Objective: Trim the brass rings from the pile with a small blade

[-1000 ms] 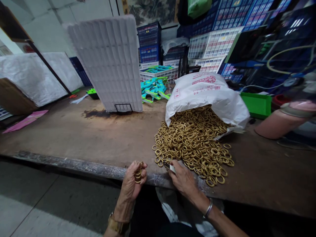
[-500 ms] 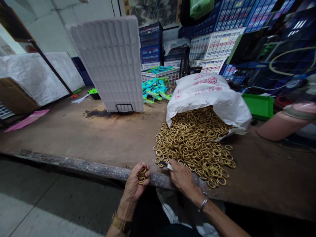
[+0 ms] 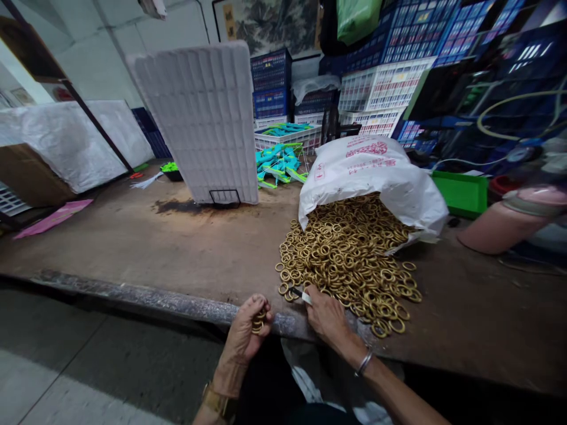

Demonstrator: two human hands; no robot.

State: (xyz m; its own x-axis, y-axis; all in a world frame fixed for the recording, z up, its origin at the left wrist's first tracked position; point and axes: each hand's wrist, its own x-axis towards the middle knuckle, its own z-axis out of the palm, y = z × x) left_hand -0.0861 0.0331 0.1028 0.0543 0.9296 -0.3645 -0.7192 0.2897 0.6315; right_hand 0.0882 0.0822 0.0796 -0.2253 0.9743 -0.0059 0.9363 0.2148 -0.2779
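Several gold-coloured rings (image 3: 258,321) are curled in the fingers of my left hand (image 3: 248,324), just in front of the table's front edge. My right hand (image 3: 325,313) grips a small tool (image 3: 305,297) with a white handle and a dark tip; its exact kind is hard to make out. The dark tip reaches the near left edge of a heap of gold rings (image 3: 341,260). This heap spills from the mouth of a white printed sack (image 3: 372,168) lying on the table (image 3: 204,254).
A tall white padded panel (image 3: 204,124) stands on a wire stand behind. Turquoise and lime parts (image 3: 279,162) lie beside it. On the right are a green tray (image 3: 460,193) and a pink bottle (image 3: 505,221). Crates (image 3: 372,82) are stacked at the back.
My left hand has turned slightly, and its thumb now covers more of the rings. The right hand and its tool stay nearly in place. The camera view has tilted a little.
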